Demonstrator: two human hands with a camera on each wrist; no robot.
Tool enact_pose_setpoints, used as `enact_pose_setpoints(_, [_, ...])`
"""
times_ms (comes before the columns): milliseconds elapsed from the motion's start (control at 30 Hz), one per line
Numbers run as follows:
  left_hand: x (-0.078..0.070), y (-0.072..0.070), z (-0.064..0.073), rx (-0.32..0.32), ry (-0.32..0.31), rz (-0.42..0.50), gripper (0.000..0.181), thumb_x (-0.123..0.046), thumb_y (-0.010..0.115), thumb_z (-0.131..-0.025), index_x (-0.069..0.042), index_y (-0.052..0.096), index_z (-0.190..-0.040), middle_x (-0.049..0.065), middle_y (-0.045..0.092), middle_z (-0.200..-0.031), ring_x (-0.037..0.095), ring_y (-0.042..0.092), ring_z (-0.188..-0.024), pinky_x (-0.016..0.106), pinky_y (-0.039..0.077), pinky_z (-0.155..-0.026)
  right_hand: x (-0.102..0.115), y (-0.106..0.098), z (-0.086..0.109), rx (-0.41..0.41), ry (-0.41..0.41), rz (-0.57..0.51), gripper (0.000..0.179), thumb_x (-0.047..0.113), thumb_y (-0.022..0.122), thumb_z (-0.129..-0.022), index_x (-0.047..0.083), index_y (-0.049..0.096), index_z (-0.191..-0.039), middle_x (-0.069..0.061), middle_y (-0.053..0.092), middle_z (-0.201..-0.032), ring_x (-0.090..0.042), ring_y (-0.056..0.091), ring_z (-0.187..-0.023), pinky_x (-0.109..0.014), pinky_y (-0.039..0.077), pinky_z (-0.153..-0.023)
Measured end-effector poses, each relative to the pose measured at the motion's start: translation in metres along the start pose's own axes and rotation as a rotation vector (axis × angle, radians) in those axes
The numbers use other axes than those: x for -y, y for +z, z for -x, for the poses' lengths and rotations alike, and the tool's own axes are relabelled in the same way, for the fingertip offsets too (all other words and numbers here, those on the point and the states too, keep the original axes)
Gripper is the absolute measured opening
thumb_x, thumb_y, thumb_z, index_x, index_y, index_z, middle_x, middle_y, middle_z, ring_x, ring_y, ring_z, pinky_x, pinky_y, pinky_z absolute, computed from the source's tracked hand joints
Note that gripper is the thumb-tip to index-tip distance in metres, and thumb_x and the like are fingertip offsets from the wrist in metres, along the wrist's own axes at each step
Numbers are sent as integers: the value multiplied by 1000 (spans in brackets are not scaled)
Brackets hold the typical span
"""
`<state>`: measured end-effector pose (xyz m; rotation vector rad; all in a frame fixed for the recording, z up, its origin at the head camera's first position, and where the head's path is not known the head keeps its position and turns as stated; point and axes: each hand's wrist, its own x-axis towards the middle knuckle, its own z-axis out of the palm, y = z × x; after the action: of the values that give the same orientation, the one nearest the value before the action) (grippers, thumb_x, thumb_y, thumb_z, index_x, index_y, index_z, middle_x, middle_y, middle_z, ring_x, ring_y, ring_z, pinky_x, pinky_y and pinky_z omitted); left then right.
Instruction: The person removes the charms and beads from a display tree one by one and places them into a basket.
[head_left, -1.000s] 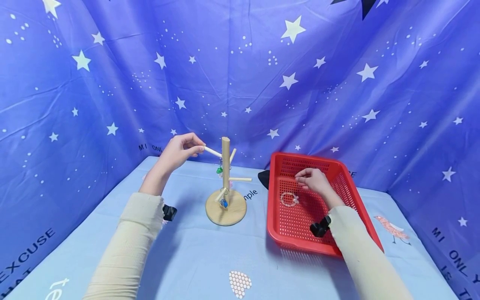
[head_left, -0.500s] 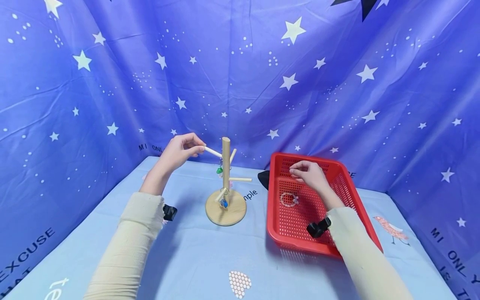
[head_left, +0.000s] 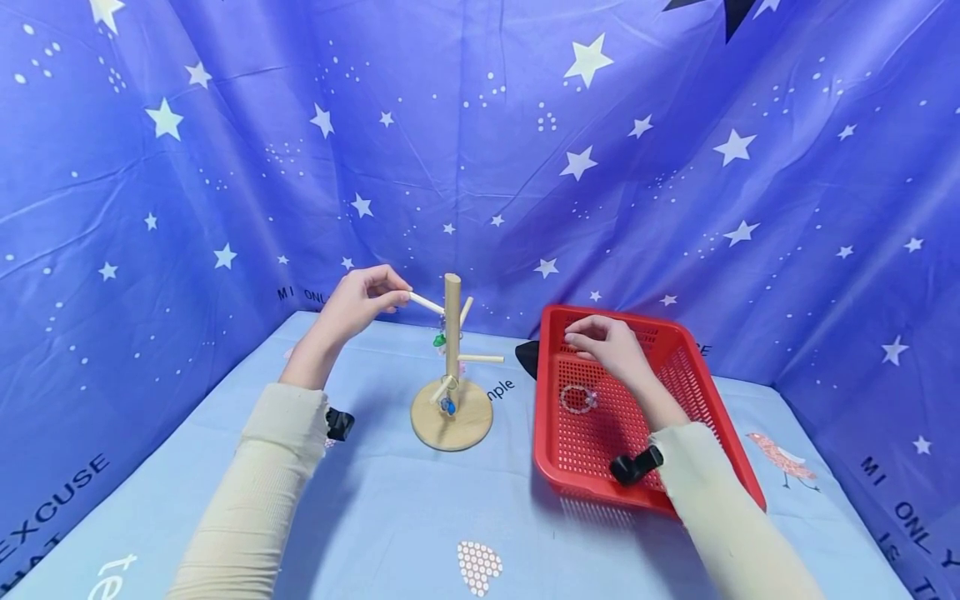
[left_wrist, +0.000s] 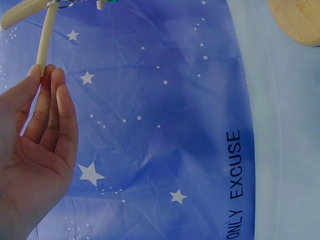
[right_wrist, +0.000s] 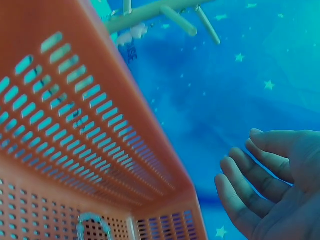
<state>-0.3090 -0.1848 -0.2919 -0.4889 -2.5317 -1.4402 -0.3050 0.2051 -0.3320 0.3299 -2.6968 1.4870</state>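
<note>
Thumb and fingertips of my left hand pinch the outer end of a thin upper peg on a wooden stand. In the left wrist view, a metal ring circles that peg near the post. A green charm hangs below it, and a blue charm dangles from a lower front peg. Over the red basket hovers my right hand, its fingers loosely bent and holding nothing, as the right wrist view shows. A pale beaded bracelet lies on the basket's floor.
The stand's round base rests on a light blue cloth left of the basket. Another peg points right, toward the basket. Blue star-printed curtains enclose the back and sides.
My right hand has moved left and slightly back above the basket, toward its far left corner. The left hand keeps its pinch on the peg without moving.
</note>
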Motion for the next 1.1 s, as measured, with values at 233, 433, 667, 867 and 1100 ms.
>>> enact_pose_setpoints(233, [-1,-1,0,5,-13,1,19,-17,66,-97,0,68,-105,22,71,-105,2,66,-80,21,59,-78,11,7,8,11,-41,-23,32,19,67,-97,-5,65,-118,-22,69,-111,-9,68,-89,-22,61,-78])
enact_pose_setpoints(433, [-3,-1,1,6,-16,6,19,-17,66,-97,0,68,-105,23,71,-106,2,66,-79,20,59,-77,18,15,15,28,-65,-66,29,17,67,-96,-5,66,-115,-25,69,-111,1,67,-82,-21,61,-78])
enact_pose_setpoints(667, [-2,-1,0,4,-12,-3,19,-17,66,-97,0,68,-105,24,71,-104,2,66,-79,24,60,-79,26,22,23,33,-101,-57,26,17,68,-95,-3,68,-112,-22,71,-106,-9,69,-87,-21,60,-78])
enact_pose_setpoints(867, [0,0,-1,3,-10,-15,18,-17,65,-97,-1,68,-105,22,72,-103,2,66,-79,20,59,-77,30,31,30,43,-105,-72,23,16,70,-94,-1,69,-110,-19,71,-102,-28,70,-92,-24,61,-77])
enact_pose_setpoints(1100, [1,0,-2,6,-8,-13,17,-16,65,-97,-2,68,-105,21,72,-103,3,67,-79,32,61,-82,37,43,39,62,-122,-78,22,15,71,-92,-1,70,-108,-19,73,-102,-19,70,-84,-31,61,-77])
